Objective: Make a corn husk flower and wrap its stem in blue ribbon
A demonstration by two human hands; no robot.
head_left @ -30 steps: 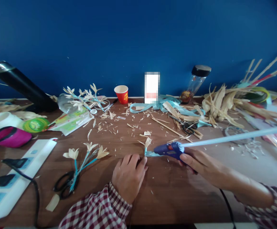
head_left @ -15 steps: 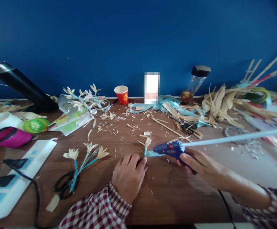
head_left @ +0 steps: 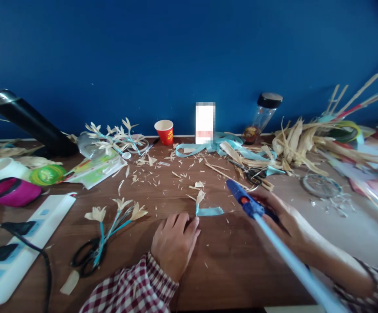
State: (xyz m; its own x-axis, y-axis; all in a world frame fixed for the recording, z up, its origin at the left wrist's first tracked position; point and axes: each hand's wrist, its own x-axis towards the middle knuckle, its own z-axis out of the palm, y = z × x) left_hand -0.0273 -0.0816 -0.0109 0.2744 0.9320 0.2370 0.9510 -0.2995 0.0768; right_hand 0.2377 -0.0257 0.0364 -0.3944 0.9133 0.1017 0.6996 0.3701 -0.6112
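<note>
My right hand (head_left: 286, 221) grips a blue hot glue gun (head_left: 245, 201) with a long clear glue stick (head_left: 293, 256) out of its back; the nozzle points up and away over the table. My left hand (head_left: 175, 245) rests low on the table, its fingertips closed at the stem base of a small husk flower (head_left: 200, 198). From that stem a strip of light-blue ribbon (head_left: 211, 211) stretches flat to the right. Left of my left hand, several finished husk flowers (head_left: 121, 205) with blue stems lie across black-handled scissors (head_left: 86, 258).
A white power strip (head_left: 50, 219) with black plugs lies at left. Husk scraps litter the middle. At the back stand a red paper cup (head_left: 164, 132), a blurred-out bright panel (head_left: 205, 124) and a tilted bottle (head_left: 264, 116). Dried husks (head_left: 295, 141) and a tape roll (head_left: 321, 186) sit at right.
My right hand has drawn the glue gun off the ribbon to the right and turned it, so its stick now points toward me. The ribbon strip is uncovered. My left hand stays put.
</note>
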